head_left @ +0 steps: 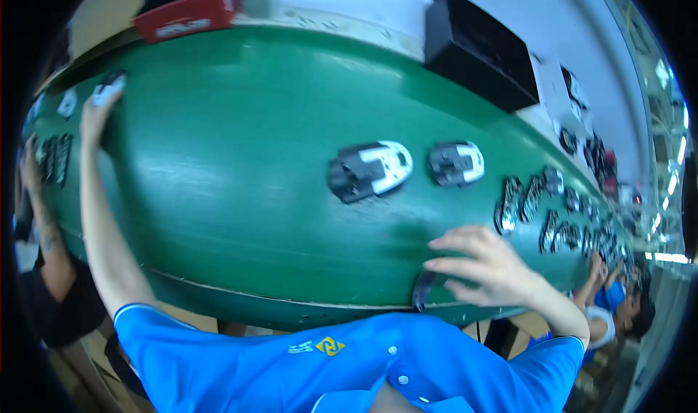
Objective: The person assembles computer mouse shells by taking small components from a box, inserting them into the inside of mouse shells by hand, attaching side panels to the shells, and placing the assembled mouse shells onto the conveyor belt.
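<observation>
At the far left my left arm stretches out, and my left hand (97, 112) is closed on the near end of a black-and-white plastic housing (110, 86). My right hand (486, 269) hovers near the front edge of the green surface, its fingers apart and nothing visible between them. A dark curved piece (421, 291) lies just below its fingertips; I cannot tell whether they touch. Farther up are two more black-and-white housings, a larger one (369, 171) near the middle and a smaller one (456, 163) to its right.
Dark patterned parts (509, 205) lie in rows at the right. A black box (476, 49) and a red box (185, 20) stand along the far edge. Another person's arm (45, 220) reaches in at left beside several dark parts (57, 158); other people sit far right.
</observation>
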A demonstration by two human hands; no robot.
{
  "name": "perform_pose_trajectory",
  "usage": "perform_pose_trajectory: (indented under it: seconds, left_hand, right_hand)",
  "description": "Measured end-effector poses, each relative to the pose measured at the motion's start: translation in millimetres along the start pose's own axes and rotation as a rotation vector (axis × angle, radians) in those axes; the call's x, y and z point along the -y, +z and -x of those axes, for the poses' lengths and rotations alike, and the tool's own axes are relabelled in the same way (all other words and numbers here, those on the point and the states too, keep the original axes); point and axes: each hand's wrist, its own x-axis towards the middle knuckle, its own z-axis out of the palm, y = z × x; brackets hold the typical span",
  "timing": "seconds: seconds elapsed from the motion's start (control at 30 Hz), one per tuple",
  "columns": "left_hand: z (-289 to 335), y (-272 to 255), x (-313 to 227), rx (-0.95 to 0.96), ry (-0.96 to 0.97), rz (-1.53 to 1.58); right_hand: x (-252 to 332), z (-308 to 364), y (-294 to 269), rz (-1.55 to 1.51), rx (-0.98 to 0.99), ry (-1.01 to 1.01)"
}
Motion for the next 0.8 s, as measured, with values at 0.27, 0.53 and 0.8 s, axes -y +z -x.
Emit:
perform_pose_trajectory:
  seconds: [0.27,0.53,0.8]
  left_hand:
    - [91,42,-151,-0.001,-0.109,0.272]
    - [288,-4,-269,0.653,-0.218,1.304]
    - [359,21,-304,0.84,-0.528,1.442]
  right_hand:
    - [-37,-3,96,0.44,-0.059,-0.315]
    - [21,-79,98,0.779,-0.218,-0.358]
    - [28,-81,101,0.563,-0.099,-0.261]
